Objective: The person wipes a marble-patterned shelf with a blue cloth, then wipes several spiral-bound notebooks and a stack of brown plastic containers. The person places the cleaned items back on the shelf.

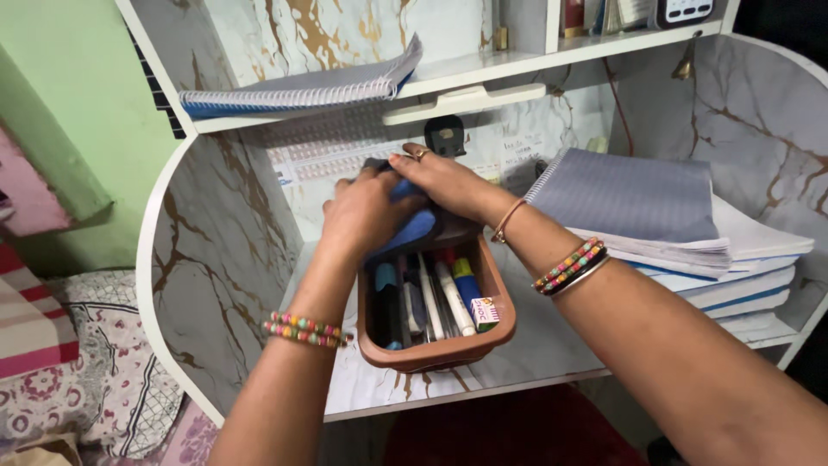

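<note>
Hands met over brown pen holder (431, 349): my left hand (366, 216) pressed blue cloth (405, 231), fingers curled on it; right hand (444, 177) fingers clasped dark object, steadying.

The scene is bright and evenly lit, with soft daylight that seems to come from the front and the left; the marbled shelf wall (216, 250) shows a mild sheen; shadows under the stacked notebooks (690, 250) are soft; the forearms at the lower edge look stretched and slightly blurred.
</note>
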